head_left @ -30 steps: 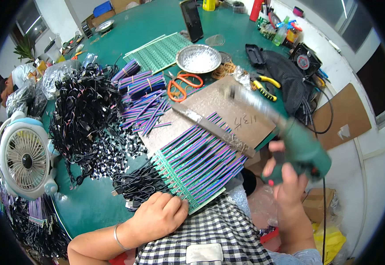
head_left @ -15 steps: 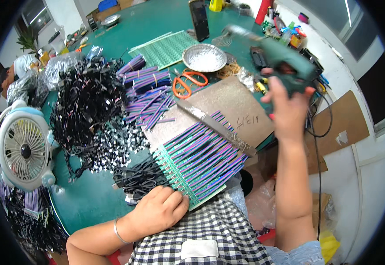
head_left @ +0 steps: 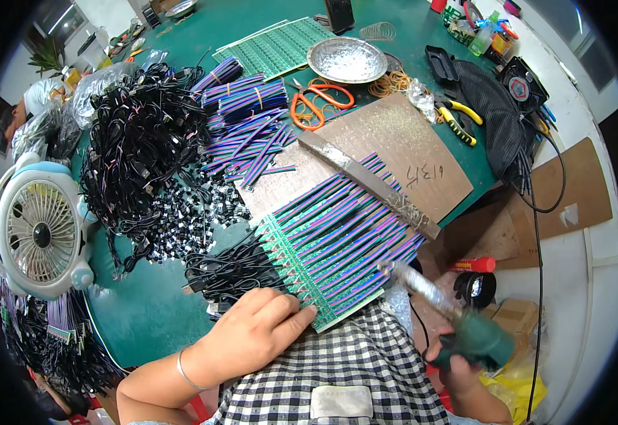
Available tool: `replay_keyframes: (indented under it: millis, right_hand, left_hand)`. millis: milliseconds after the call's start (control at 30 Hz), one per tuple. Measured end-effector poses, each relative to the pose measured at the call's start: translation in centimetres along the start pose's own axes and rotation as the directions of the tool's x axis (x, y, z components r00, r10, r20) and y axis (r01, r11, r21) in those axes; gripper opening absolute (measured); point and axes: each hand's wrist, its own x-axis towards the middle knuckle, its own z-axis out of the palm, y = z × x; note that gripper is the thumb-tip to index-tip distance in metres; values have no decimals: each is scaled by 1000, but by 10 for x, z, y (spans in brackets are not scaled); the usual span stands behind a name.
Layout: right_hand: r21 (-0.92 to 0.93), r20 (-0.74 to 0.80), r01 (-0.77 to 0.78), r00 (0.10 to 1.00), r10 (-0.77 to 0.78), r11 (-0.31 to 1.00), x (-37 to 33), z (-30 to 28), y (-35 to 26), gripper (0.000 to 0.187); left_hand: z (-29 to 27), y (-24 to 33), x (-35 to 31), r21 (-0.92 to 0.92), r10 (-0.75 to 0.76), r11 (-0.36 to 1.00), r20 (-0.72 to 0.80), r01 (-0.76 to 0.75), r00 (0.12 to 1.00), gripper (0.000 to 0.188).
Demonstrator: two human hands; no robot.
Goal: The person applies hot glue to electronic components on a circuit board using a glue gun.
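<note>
My left hand (head_left: 259,329) is closed at the near left corner of a green circuit board panel (head_left: 291,265), its thumb and curled fingers pressing the edge. Ribbon-like strips of multicoloured flat cable (head_left: 344,234) run from the panel toward the right, side by side. Across their far ends lies a worn flat metal bar (head_left: 373,188). My right hand (head_left: 458,368), low on the right, grips a green gun-shaped tool (head_left: 482,340) with a silvery barrel. Its blurred tip points toward the near ends of the strips. Black cables (head_left: 231,273) lie beside my left hand.
A brown board (head_left: 422,142) lies under the strips. Beyond are orange-handled scissors (head_left: 309,106), a metal bowl (head_left: 346,62) and yellow-handled pliers (head_left: 458,122). At left are heaped black cables (head_left: 142,142), small metal connectors (head_left: 185,219) and a white fan (head_left: 40,234).
My right hand has brought the green tool from the far right down to the near right, beside the strips. My left hand stays at the panel, its thumb now stretched further along the edge.
</note>
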Motion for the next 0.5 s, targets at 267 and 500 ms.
replay_keyframes:
  millis: [267, 500]
  right_hand:
    - [356, 125, -385, 923, 365, 852, -41, -28, 21, 46]
    - [-352, 212, 155, 974, -82, 923, -5, 8, 0, 36]
  left_hand:
    - [25, 7, -2, 33, -56, 997, -283, 68, 957, 28]
    - [26, 9, -1, 58, -62, 995, -263, 79, 963, 25]
